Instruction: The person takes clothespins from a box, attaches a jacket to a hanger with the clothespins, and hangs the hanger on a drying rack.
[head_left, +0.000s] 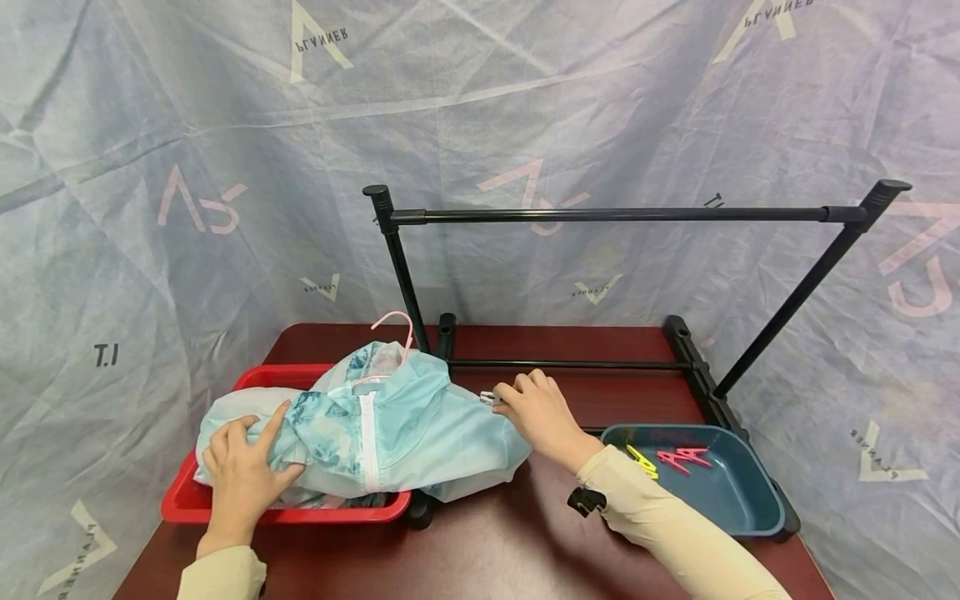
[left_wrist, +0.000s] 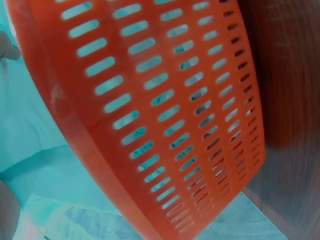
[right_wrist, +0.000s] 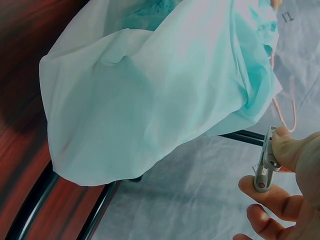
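Note:
A light blue jacket [head_left: 431,421] with a white zipper lies over a red basket [head_left: 330,515], its right part reaching past the rim. From its collar rises the hook of a pink hanger [head_left: 408,321]. My left hand [head_left: 243,467] rests on the jacket's left side, fingers and thumb spread. In the left wrist view only bits of that hand show, beside the basket's slotted wall [left_wrist: 150,100]. To the right of the jacket, my right hand [head_left: 540,417] pinches a pale grey clothespin [right_wrist: 265,162] between thumb and index finger, apart from the fabric.
A black clothes rack [head_left: 615,215] stands behind, its crossbar above the table [head_left: 495,550]. At the right, a blue tray [head_left: 738,496] holds a yellow clothespin [head_left: 642,461] and pink clothespins [head_left: 675,461]. A printed grey sheet [head_left: 480,108] hangs behind everything.

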